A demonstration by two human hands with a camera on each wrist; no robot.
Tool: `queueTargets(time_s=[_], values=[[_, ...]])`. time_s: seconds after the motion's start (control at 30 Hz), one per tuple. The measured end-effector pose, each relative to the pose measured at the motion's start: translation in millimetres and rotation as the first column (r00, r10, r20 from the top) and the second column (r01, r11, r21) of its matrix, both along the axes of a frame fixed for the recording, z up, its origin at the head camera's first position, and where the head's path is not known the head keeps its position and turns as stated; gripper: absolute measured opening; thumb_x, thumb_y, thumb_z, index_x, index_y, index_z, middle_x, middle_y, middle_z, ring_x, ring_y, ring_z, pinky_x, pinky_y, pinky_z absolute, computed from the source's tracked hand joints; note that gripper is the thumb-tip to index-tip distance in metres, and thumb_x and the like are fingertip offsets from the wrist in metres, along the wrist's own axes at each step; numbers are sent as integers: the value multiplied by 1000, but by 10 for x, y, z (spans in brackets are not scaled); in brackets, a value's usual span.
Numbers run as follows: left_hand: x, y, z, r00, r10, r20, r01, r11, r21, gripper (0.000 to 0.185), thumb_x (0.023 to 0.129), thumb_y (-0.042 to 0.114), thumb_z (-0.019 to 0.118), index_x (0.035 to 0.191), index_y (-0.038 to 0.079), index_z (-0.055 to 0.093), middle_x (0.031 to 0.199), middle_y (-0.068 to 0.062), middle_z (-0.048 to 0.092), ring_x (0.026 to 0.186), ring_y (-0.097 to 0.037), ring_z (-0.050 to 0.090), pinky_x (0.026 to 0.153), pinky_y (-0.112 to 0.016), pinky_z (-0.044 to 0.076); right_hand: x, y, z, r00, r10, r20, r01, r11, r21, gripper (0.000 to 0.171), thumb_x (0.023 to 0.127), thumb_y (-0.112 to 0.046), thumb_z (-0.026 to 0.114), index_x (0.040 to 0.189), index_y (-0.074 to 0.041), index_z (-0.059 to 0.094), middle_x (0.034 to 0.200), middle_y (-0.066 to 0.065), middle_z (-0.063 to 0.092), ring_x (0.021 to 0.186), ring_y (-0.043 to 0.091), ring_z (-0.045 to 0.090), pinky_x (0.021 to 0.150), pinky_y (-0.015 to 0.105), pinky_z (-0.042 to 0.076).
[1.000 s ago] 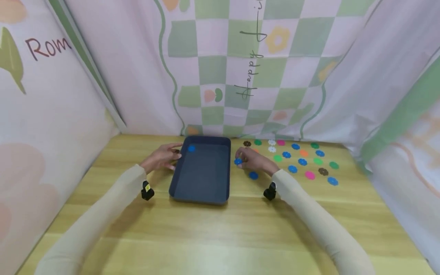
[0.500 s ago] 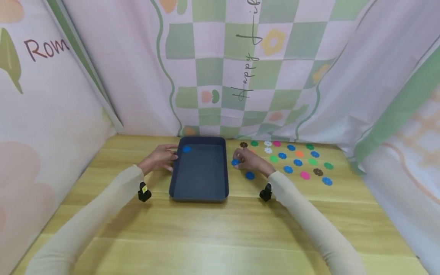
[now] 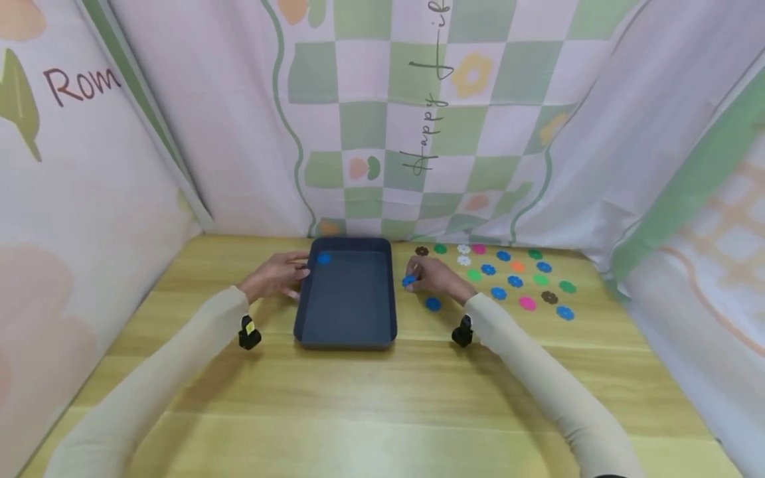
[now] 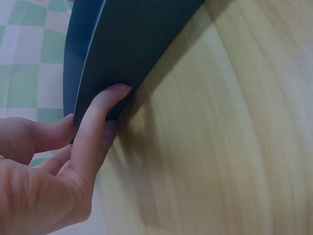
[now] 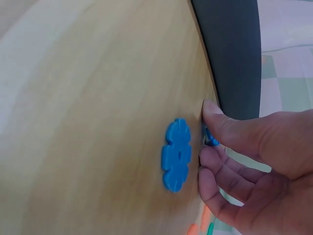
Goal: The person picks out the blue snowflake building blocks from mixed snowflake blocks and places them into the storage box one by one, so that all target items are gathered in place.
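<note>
Looks like the pick-up stage of sorting blue pieces: the right hand (image 3: 433,279) has its thumb and fingers pinched on a blue flower piece (image 3: 409,281), just right of the dark tray (image 3: 346,332), and the wrist view shows a bit of blue peeking out between thumb and fingers. The left hand (image 3: 276,275) has relaxed, fairly straight fingers (image 4: 100,117) pressed against the tray's left wall, thumb on the other side near the corner, so it seems to be steadying it. I'd guess the next move needs the piece carried leftward over the tray rim and let go inside, where one blue piece (image 3: 323,259) already sits near the left fingertips. Another blue flower (image 5: 177,154) lies on the table just beside the right fingers. Most of the held piece is covered by the fingers, and the wrist views are blurry.
</note>
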State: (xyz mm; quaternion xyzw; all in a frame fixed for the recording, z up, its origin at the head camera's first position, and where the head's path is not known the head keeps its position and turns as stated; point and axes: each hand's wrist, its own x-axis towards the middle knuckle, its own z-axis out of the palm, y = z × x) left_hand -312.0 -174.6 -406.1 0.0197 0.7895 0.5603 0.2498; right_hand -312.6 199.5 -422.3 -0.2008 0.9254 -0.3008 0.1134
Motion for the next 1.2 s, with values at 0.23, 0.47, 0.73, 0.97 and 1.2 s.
queueTargets(time_s=[0.23, 0.47, 0.73, 0.97, 1.2], values=[[16, 5, -47, 1000, 23, -7, -23, 1000, 12, 63, 110, 7, 52, 167, 9, 25, 169, -26, 26, 147, -44, 43, 69, -31, 66, -32, 15, 15, 1000, -28, 1, 28, 999, -34, 8, 99, -1, 69, 105, 3, 68, 99, 17, 71, 88, 26, 69, 78, 37, 61], [11, 45, -47, 1000, 15, -21, -15, 1000, 3, 62, 110, 6, 51, 166, 7, 26, 169, -27, 27, 149, -44, 40, 69, -31, 66, -93, 68, 79, 992, -87, 87, 99, 985, -144, 16, 97, 8, 59, 108, 12, 69, 103, 24, 71, 85, 27, 72, 78, 36, 65], [32, 45, -38, 999, 39, -25, -38, 999, 5, 62, 109, 6, 51, 166, 7, 27, 168, -28, 27, 146, -45, 44, 67, -31, 66, -224, -26, 279, 968, -192, 164, 238, 912, -335, 27, 103, 3, 56, 122, 19, 66, 114, 34, 71, 94, 30, 74, 98, 52, 61], [56, 74, -32, 999, 48, -18, -48, 999, 6, 61, 110, 7, 51, 166, 8, 28, 168, -26, 28, 147, -43, 44, 66, -31, 65, -260, -258, 387, 945, -227, 237, 323, 775, -544, 31, 105, 0, 59, 129, 19, 60, 125, 37, 66, 95, 26, 78, 99, 48, 60], [53, 49, -27, 998, 38, -41, -38, 999, 10, 61, 110, 6, 50, 166, 7, 27, 168, -27, 27, 149, -44, 42, 67, -31, 65, -346, -551, 395, 915, -244, 320, 393, 711, -583, 29, 105, -2, 60, 128, 14, 64, 113, 26, 73, 81, 18, 76, 89, 40, 65]])
